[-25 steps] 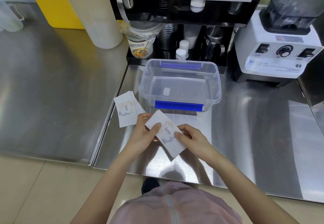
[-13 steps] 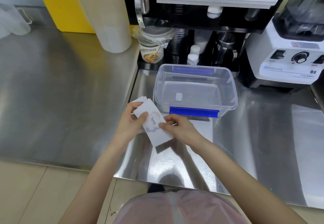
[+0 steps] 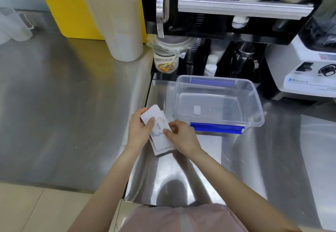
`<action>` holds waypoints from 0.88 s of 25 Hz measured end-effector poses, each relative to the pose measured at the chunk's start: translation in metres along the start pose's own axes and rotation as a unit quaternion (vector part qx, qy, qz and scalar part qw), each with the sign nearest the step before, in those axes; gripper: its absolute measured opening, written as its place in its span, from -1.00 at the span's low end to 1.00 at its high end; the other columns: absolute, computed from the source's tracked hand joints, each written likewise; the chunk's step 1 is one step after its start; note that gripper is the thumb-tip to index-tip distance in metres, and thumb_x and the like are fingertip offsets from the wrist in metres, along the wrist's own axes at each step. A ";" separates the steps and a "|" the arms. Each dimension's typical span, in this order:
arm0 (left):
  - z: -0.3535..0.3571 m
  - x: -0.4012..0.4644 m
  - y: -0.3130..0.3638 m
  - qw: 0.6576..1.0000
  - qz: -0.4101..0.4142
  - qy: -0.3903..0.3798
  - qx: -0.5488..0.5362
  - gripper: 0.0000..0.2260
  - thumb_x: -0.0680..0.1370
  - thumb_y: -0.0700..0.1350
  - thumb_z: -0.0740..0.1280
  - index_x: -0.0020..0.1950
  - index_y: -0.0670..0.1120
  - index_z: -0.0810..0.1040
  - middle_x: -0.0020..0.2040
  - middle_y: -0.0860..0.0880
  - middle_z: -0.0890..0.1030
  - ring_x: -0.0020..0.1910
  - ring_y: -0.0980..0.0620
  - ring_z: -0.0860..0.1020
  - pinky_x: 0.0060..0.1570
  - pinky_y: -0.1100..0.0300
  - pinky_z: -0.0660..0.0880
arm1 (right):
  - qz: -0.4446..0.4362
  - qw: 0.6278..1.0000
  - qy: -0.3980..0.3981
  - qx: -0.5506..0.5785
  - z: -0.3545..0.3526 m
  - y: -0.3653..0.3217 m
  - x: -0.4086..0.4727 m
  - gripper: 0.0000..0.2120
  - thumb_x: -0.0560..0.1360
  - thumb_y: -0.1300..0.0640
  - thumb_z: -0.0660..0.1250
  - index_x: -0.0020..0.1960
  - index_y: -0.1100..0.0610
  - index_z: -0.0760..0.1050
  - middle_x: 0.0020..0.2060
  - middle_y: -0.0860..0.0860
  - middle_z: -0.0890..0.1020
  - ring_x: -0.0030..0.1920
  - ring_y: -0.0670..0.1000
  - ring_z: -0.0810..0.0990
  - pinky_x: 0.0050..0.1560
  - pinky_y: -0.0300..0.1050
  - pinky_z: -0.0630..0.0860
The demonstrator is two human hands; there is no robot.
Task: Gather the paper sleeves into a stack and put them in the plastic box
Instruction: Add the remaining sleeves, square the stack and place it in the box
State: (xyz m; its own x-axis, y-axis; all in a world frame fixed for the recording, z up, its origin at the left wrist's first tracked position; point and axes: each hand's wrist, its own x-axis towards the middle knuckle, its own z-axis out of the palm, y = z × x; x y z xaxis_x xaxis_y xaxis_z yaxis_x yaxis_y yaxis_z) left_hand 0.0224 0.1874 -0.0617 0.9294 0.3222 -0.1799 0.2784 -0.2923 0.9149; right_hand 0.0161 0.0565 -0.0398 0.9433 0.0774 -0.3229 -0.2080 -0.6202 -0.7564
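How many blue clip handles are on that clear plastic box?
2: one blue clip handle on the clear plastic box's near side, one on its far side.

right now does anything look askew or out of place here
Only the paper sleeves: held between the left hand and right hand, the lower sheets poke out unevenly. The plastic box sits upright, with no sleeves inside.

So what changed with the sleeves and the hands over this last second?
The sleeve that both hands held a second ago has been carried left and laid onto the small pile beside the box. The left hand and right hand now pinch the merged paper sleeves together, edges not yet squared. The plastic box stayed put, with no sleeves in it yet.
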 end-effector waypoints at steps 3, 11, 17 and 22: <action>0.005 0.002 -0.009 0.996 -0.001 0.034 0.078 -0.65 0.49 -0.18 0.30 0.27 -0.12 0.42 0.29 -0.14 0.44 0.31 -0.14 0.29 0.34 0.03 0.27 | -0.018 0.999 0.020 -0.026 0.008 0.004 -0.001 -0.70 0.50 0.07 0.28 0.18 0.17 0.51 0.11 0.15 0.57 0.05 0.05 0.50 0.03 -0.16 0.40; 0.008 -0.002 -0.001 0.971 -0.177 -0.030 -0.157 -0.90 0.53 -0.11 0.27 -0.01 -0.11 0.44 -0.18 0.02 0.56 -0.22 0.07 0.55 -0.43 0.41 0.49 | 0.065 0.997 -0.032 0.042 0.008 0.008 0.001 -0.46 0.49 -0.02 0.29 0.38 0.17 0.27 0.33 0.11 0.42 0.35 0.10 0.36 0.29 -0.11 0.32; 0.010 -0.003 0.005 0.934 -0.254 -0.107 -0.227 -0.87 0.53 -0.11 0.27 -0.02 -0.13 0.54 -0.12 -0.10 0.63 -0.22 -0.01 0.60 -0.25 0.16 0.58 | 0.100 0.977 -0.111 0.154 -0.002 0.019 0.007 -0.57 0.45 0.04 0.36 0.27 0.16 0.43 0.10 0.00 0.58 -0.02 -0.06 0.52 -0.23 -0.41 0.45; 0.002 -0.011 0.001 0.907 -0.257 -0.192 -0.273 -0.66 0.52 -0.11 0.27 0.25 -0.23 0.48 0.04 -0.19 0.64 -0.17 -0.03 0.66 -0.25 0.18 0.64 | 0.087 0.964 -0.149 0.203 -0.006 0.034 0.003 -0.56 0.44 0.09 0.38 0.28 0.16 0.44 0.15 0.05 0.61 0.00 -0.05 0.58 -0.31 -0.58 0.47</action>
State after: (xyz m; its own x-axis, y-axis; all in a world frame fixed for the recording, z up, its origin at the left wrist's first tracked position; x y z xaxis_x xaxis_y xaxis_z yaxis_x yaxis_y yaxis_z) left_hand 0.0130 0.1821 -0.0597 0.7557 -0.0776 -0.6502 0.6348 0.3307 0.6983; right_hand 0.0138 0.0314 -0.0630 0.7813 0.2575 -0.5686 -0.4976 -0.2929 -0.8165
